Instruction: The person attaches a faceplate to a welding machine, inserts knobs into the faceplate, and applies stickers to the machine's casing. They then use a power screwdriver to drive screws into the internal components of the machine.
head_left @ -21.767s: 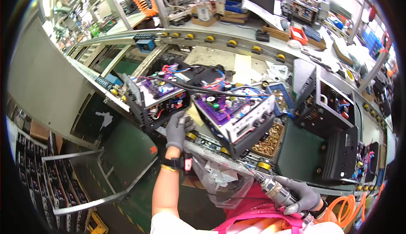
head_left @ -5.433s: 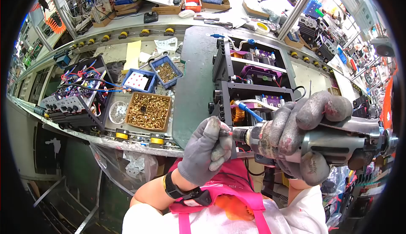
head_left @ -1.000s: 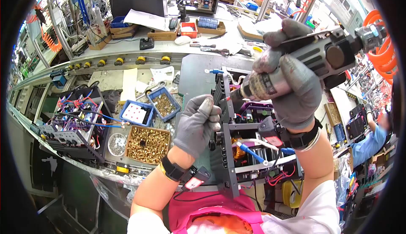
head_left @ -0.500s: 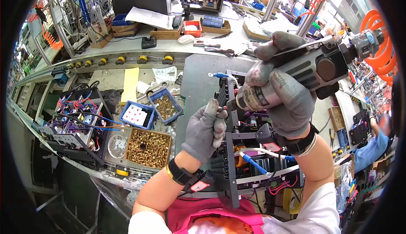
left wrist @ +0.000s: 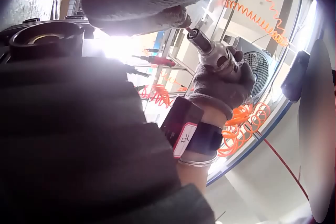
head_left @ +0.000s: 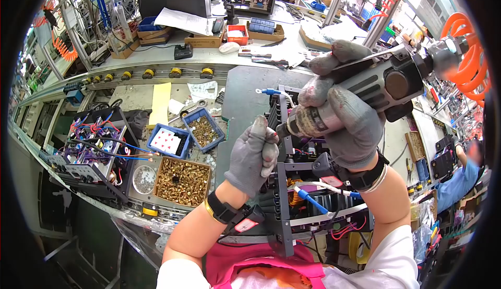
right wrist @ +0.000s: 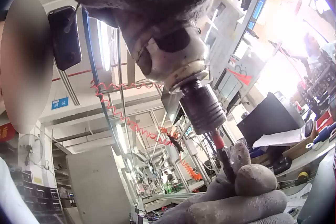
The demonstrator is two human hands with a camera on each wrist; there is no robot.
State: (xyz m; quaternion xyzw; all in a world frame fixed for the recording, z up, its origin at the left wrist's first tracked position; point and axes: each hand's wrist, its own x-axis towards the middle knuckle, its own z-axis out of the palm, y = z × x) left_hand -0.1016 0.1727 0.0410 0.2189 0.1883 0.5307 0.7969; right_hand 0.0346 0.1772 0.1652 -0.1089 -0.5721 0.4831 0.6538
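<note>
In the head view my gloved right hand (head_left: pixel 357 127) grips a pneumatic screwdriver (head_left: pixel 373 88), tilted with its nose down to the left. My gloved left hand (head_left: pixel 252 156) is at that nose. A dark bit with a red band (right wrist: pixel 219 140) sticks out of the ribbed chuck (right wrist: pixel 202 108) in the right wrist view, and my left thumb and forefinger pinch it. Both hands are above an open black-cased electronic unit (head_left: pixel 284 205) with purple boards and blue-tipped cable ends. Part of that unit is hidden under my hands and the tool.
To the left stand a carton of brass-coloured parts (head_left: pixel 182 182), a blue bin of small fasteners (head_left: pixel 205 131) and a dish (head_left: pixel 144 179). Another wired unit (head_left: pixel 91 158) sits farther left. An orange coiled hose (head_left: pixel 464 75) trails at the right, near another person's blue sleeve (head_left: pixel 454 187).
My left hand has come from the left-hand unit to the driver's bit. Since a few seconds ago the driver has gone from level to tilted; in the last half second both hands shifted slightly left.
</note>
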